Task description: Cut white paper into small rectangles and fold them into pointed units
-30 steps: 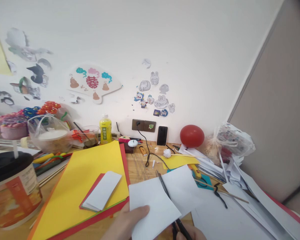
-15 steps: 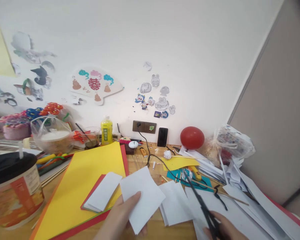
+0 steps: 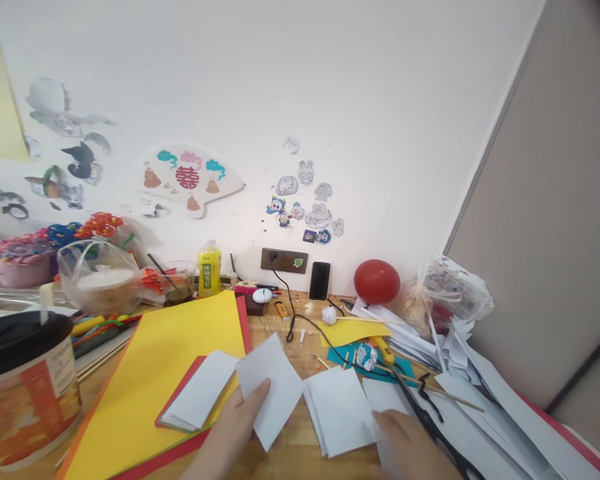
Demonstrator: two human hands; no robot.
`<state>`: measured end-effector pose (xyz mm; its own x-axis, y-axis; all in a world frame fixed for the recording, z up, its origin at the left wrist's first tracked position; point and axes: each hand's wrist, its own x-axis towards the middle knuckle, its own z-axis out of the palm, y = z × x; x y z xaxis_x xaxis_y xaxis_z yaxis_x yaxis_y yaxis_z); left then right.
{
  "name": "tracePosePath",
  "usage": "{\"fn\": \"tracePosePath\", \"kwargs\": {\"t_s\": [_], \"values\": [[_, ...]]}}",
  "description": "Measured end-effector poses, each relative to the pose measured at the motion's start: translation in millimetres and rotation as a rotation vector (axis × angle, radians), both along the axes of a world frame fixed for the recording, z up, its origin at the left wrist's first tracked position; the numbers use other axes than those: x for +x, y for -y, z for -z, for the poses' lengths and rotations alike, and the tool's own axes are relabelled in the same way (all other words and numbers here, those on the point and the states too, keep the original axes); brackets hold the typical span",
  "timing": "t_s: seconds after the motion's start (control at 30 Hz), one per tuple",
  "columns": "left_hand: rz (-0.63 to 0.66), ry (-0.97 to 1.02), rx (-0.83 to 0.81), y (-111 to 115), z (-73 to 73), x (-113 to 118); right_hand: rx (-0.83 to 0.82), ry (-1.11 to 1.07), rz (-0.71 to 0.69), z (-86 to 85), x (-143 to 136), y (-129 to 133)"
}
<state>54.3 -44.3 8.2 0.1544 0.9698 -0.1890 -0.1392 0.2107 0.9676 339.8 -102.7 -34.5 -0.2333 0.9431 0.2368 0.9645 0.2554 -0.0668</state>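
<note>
My left hand [image 3: 240, 417] pinches a white square of paper [image 3: 271, 387], thumb on top, raised above the wooden table. My right hand [image 3: 405, 443] is smeared by motion at the right edge of a small stack of white paper squares [image 3: 343, 410]; whether it touches them I cannot tell. Black scissors [image 3: 433, 427] lie just beyond that hand, over white sheets. Left of my left hand, a folded-looking white paper pile [image 3: 200, 390] rests on red paper atop a large yellow sheet [image 3: 175, 360].
A large paper cup with black lid [image 3: 23, 387] stands at the left. A yellow drink bottle [image 3: 209, 267], a phone [image 3: 319, 281] and a red balloon [image 3: 377, 281] line the wall. A black cable [image 3: 291, 293] crosses the table. Loose sheets [image 3: 500, 393] and sticks spread on the right.
My right hand has let go of the scissors, which now lie on the white sheets, and has moved left to the paper stack. My left hand still holds its square.
</note>
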Motion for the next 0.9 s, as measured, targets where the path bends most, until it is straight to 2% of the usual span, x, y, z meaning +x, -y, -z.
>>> {"fn": "tracePosePath", "kwargs": {"t_s": [0.03,0.13,0.27,0.4,0.5,0.73,0.9], "values": [[0.005,-0.003,0.0,-1,1.0,0,-0.031,-0.027,-0.034,-2.3,-18,-7],[0.02,-0.002,-0.009,-3,2.2,-1,-0.164,-0.038,-0.002,-4.3,-63,-26],[0.028,-0.01,-0.02,-6,1.1,-3,-0.274,0.032,0.11,-14.0,-96,-38],[0.028,-0.015,-0.021,-5,2.4,-3,-0.284,0.055,0.144,-26.0,-100,-37],[0.027,-0.004,-0.013,-2,4.7,-2,-0.288,0.047,0.161,-26.2,-97,-36],[0.005,0.006,-0.038,-8,16.0,1,-0.183,-0.032,0.162,-14.5,-92,-40],[-0.008,0.002,-0.059,-15,26.7,2,-0.019,0.044,0.138,7.1,-88,-48]]}}
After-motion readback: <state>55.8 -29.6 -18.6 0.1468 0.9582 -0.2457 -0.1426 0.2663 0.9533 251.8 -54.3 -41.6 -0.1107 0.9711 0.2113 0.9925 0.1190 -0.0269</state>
